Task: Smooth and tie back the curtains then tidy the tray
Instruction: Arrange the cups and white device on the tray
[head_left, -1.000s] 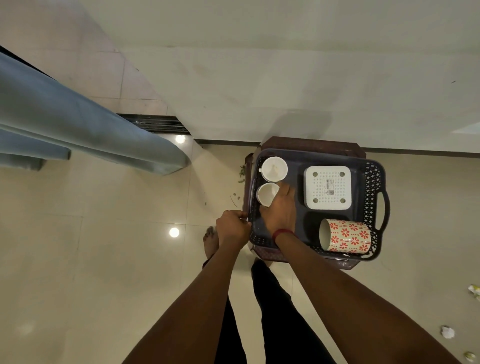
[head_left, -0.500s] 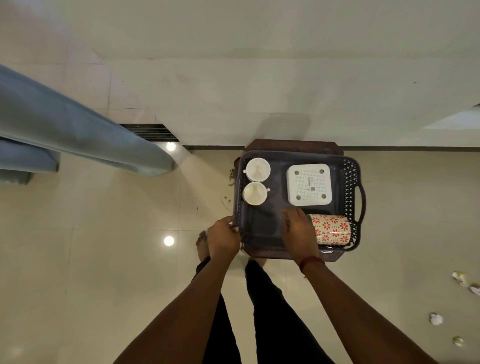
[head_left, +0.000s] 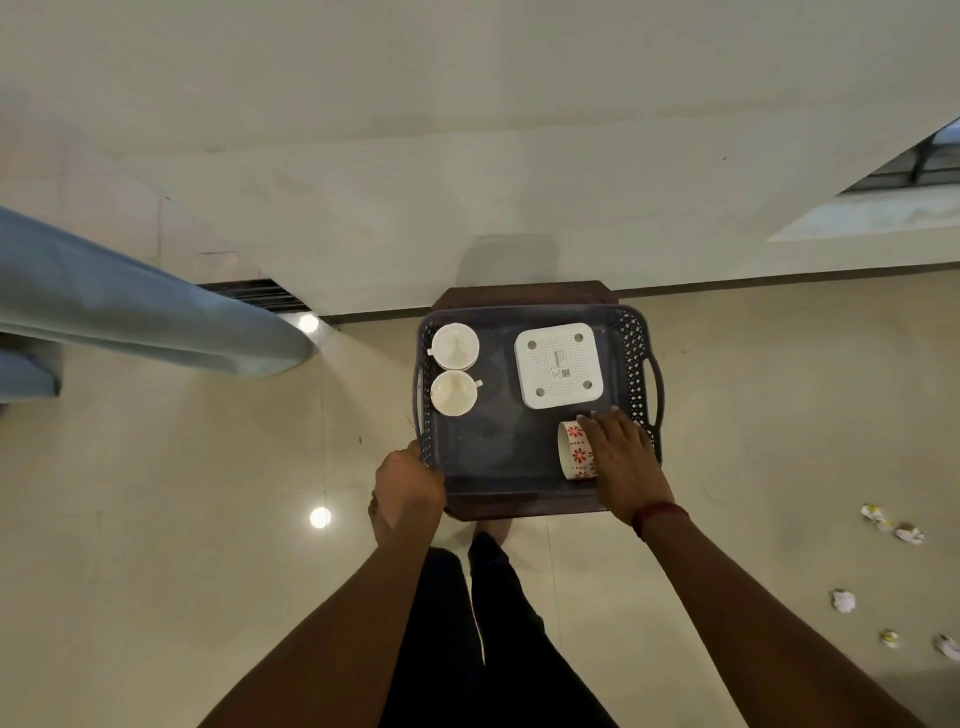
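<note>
The right hand (head_left: 621, 462) has slid rightward and now lies over the flowered mug (head_left: 575, 450), which is on its side in the lower right of the tray (head_left: 631, 358). I cannot tell whether it grips. The left hand (head_left: 408, 480) clamps the tray's lower left rim. The round mug could roll away or knock the white box (head_left: 559, 365) just above it. The tray sits on a small brown worktop (head_left: 519, 297) by a pale wall. The floor is beige tile, with a blue curtain (head_left: 130, 317) at left and paper scraps (head_left: 889, 526) at lower right.
</note>
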